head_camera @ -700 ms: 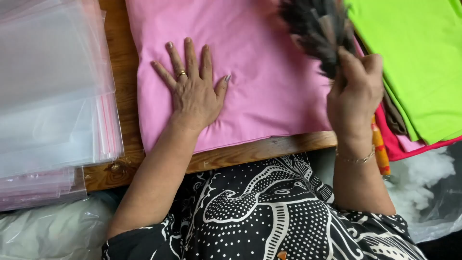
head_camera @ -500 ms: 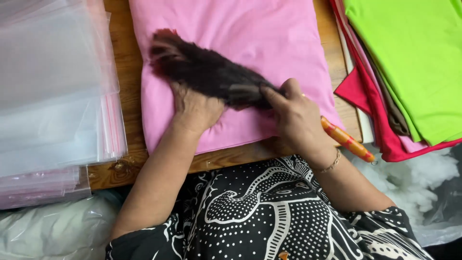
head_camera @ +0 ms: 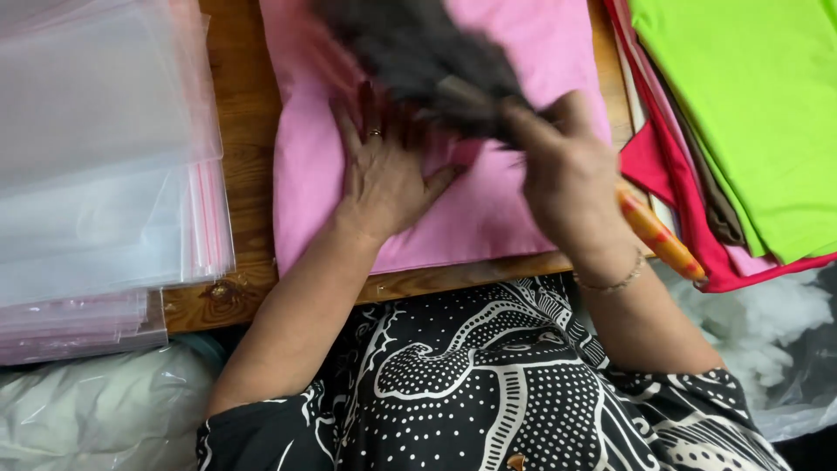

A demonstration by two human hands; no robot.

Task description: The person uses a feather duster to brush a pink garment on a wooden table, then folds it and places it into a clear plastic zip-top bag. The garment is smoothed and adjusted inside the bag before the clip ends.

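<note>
Pink cloth (head_camera: 488, 218), folded flat, is being brushed down on the wood table (head_camera: 240, 113). Looks like the dusting step is in hand, somewhere mid-sweep, though that's only a guess from how things lie.

The left hand (head_camera: 384, 174) is laid flat on the cloth, fingers spread and released, nothing gripped, just pinning the fabric. A ring is worn on one finger. The right hand (head_camera: 567, 179) is clenched around the handle of a duster (head_camera: 418, 52), its dark feathery head blurred at about 12 o'clock from the left hand, right over the fingertips. The handle, orange and striped, sticks out toward 4 o'clock past the wrist.

Next move would probably call for a light pass with the fabric held taut, so no creases get dragged in.

Materials: the cloth is smooth, matte and soft-edged. At 9 o'clock a thick stack of clear bags (head_camera: 96, 174) is piled, glossy and slippery, with thin red seal strips. At 3 o'clock more folded cloths are stacked, lime green (head_camera: 750, 105) on top, red and brown edges under it. The duster head is fluffy and ragged.
</note>
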